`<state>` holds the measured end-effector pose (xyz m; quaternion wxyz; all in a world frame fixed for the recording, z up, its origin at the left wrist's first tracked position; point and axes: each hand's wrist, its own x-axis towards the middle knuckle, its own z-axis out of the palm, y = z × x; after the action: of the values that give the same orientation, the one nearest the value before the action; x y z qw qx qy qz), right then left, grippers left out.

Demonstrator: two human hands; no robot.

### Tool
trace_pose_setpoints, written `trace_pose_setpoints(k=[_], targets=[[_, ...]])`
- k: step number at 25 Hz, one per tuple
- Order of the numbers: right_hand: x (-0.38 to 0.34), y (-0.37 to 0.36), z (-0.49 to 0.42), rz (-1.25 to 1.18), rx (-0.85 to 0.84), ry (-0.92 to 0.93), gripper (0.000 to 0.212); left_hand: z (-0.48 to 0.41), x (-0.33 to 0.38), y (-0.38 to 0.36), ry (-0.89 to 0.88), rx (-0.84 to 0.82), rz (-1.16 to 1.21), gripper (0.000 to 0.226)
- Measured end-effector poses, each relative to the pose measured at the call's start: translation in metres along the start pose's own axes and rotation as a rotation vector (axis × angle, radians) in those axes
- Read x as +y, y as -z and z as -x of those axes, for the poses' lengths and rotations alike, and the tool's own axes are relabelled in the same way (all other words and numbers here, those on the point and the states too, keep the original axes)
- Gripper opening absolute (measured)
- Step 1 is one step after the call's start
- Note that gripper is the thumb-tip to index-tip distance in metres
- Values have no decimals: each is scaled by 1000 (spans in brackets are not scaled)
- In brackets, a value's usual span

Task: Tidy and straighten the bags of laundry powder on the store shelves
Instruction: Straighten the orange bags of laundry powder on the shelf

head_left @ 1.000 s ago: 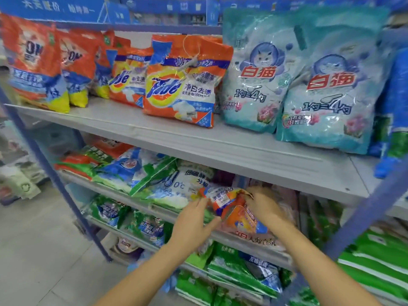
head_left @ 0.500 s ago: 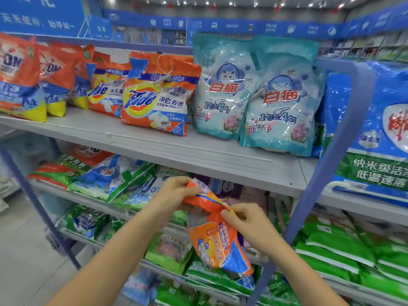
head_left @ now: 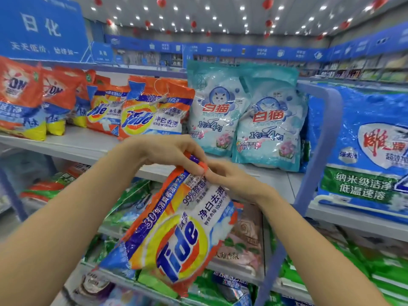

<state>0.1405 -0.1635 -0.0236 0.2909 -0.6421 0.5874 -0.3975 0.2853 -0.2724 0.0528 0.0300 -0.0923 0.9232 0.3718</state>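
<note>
The left hand (head_left: 170,154) and right hand (head_left: 234,181) pinch the top seam of the Tide bag (head_left: 176,235), so it hangs tilted in mid-air, near centre. It likely belongs beside the standing Tide bags (head_left: 141,117) on the top shelf (head_left: 84,146), far left.

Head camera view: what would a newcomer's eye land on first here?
First, the orange Tide bag hanging tilted in the middle, pinched at its top edge by the left hand and the right hand. Behind it, on the top shelf, two pale teal cat bags stand to the right of more orange bags. A big blue bag fills the right edge.
</note>
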Motion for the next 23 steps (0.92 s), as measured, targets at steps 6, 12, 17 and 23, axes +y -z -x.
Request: trace_pose_setpoints(k=[6, 12, 17, 23], targets=[[-17, 6, -30, -211, 291, -62, 48, -14, -9, 51, -239, 271, -64, 12], [-29, 37, -62, -407, 771, -51, 37, -40, -47, 119, -274, 485, 218, 36], [-19, 53, -80, -549, 1065, -10, 34, -64, -95, 137, -299, 559, 355, 58], [-1, 59, -113, -655, 1216, 22, 33, -105, -126, 88, -188, 572, 767, 25]])
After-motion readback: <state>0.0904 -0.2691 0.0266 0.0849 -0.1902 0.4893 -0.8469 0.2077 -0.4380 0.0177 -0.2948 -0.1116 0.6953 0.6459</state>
